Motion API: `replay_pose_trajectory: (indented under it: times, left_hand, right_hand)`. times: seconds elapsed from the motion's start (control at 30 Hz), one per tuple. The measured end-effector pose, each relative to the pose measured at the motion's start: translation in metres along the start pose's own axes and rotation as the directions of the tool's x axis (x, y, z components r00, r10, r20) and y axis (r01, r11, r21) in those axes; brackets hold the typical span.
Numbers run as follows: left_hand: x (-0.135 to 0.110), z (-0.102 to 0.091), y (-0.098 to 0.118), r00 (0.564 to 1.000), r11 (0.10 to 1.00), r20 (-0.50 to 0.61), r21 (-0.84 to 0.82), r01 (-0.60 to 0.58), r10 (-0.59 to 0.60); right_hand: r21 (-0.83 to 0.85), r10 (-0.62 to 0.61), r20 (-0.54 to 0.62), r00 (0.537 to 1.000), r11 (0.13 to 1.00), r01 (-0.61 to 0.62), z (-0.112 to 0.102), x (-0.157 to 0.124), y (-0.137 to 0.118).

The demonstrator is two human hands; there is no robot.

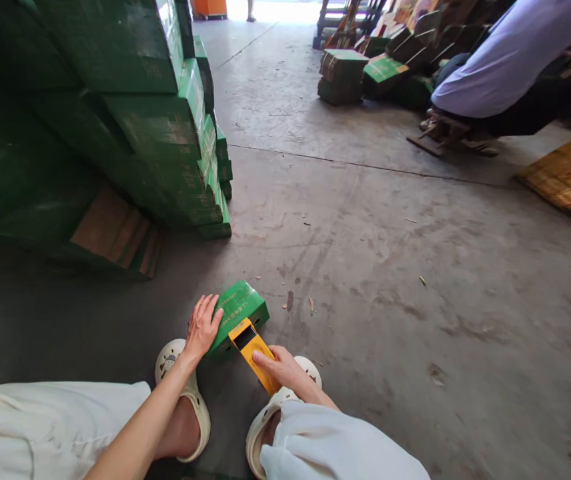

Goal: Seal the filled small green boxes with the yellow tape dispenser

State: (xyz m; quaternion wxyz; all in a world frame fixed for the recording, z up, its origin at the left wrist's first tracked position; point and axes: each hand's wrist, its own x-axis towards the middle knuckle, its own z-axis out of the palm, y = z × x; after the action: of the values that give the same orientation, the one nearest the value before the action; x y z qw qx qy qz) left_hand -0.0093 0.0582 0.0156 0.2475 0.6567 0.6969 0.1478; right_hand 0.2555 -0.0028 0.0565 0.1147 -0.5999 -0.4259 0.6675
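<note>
A small green cardboard box (242,303) with printed lettering sits on the floor between my feet. My left hand (204,327) rests on its left side, fingers stretched out over the top edge. In my right hand (279,365) is a yellow handheld device (253,347) with a dark window near its far end. My thumb lies along its upper face, and that far end is at the box's near side. Whether the device touches the box I cannot tell.
Stacked green cartons (150,127) rise at the left, with folded cardboard (115,230) at their foot. A person in a pale shirt (495,67) sits on a low stool (433,133) at the right. More boxes (344,73) stand farther back, and a yellow crate (570,173) is at the right edge.
</note>
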Motion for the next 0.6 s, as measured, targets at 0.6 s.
replay_pose_trajectory:
  times: [0.6]
  left_hand:
    - [0.026, -0.031, 0.006, 0.915, 0.975, 0.361, 0.186, 0.119, -0.181]
  right_hand:
    - [0.027, -0.066, 0.064, 0.996, 0.998, 0.065, -0.011, -0.03, 0.03]
